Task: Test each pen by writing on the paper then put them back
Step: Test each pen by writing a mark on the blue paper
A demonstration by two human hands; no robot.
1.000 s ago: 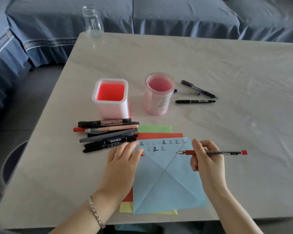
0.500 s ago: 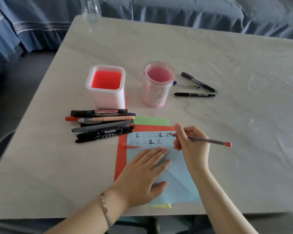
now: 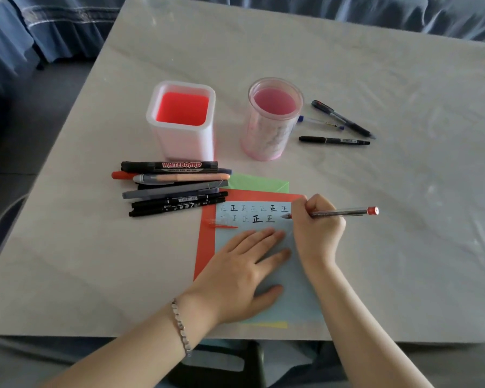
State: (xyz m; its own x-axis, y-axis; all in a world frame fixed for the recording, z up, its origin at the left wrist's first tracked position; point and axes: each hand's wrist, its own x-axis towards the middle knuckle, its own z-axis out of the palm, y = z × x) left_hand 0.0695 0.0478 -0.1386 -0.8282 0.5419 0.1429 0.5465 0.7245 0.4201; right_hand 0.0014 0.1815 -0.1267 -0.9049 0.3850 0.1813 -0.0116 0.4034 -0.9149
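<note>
Right hand [image 3: 317, 233] pinches the clear-barrelled red-ended pen [image 3: 342, 212], tip at the second row's end on the light blue paper sheet [image 3: 297, 301], left hand [image 3: 235, 273] flat, fingers straight, pinning it; best write lightly in the free gap beside the last mark.

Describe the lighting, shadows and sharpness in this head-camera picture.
Head view: soft, even light with no harsh glare; only faint shadows beneath the left hand and square pen holder; the whiteboard marker label and bold characters on the blue paper read sharply, fainter ones washed out.
</note>
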